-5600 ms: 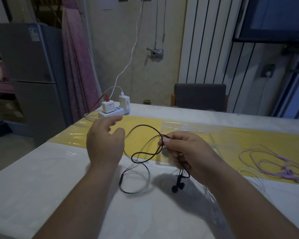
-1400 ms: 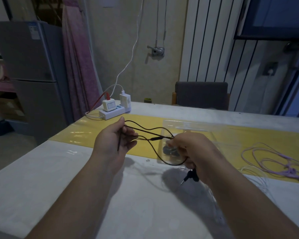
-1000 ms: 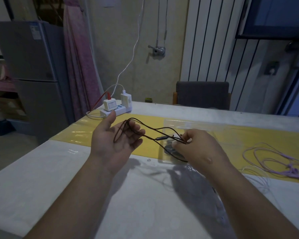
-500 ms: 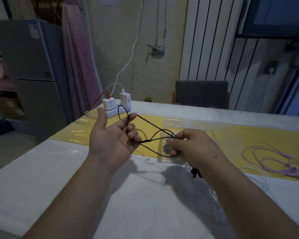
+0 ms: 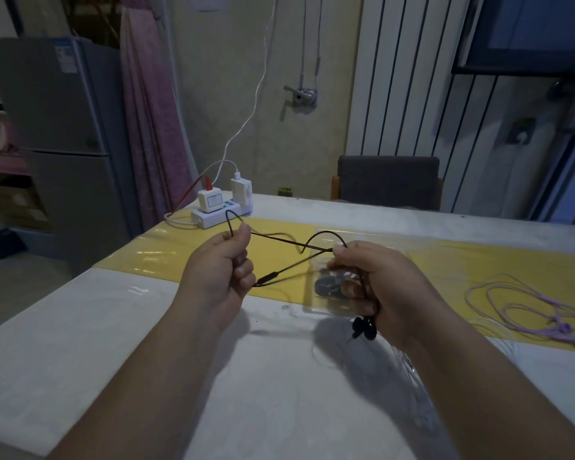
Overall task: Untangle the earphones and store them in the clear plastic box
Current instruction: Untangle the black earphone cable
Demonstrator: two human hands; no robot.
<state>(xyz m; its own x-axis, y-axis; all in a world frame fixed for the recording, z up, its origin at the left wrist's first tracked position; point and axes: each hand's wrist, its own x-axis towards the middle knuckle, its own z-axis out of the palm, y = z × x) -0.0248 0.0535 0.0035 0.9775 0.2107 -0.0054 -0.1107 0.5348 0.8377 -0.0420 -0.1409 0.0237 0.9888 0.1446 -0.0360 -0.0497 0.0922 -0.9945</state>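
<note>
Both the left hand (image 5: 218,275) and right hand (image 5: 379,283) are clamping curled fingers on the black earphones (image 5: 289,247), stretching the cord taut just before the clear plastic box (image 5: 372,240) to work out tangles.

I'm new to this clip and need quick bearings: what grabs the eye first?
Centre frame, the left hand and right hand stretch black earphones between them above the table, buds dangling under the right hand. Just behind that hand lies the clear plastic box on the yellow runner; lilac earphones sprawl at far right.
</note>
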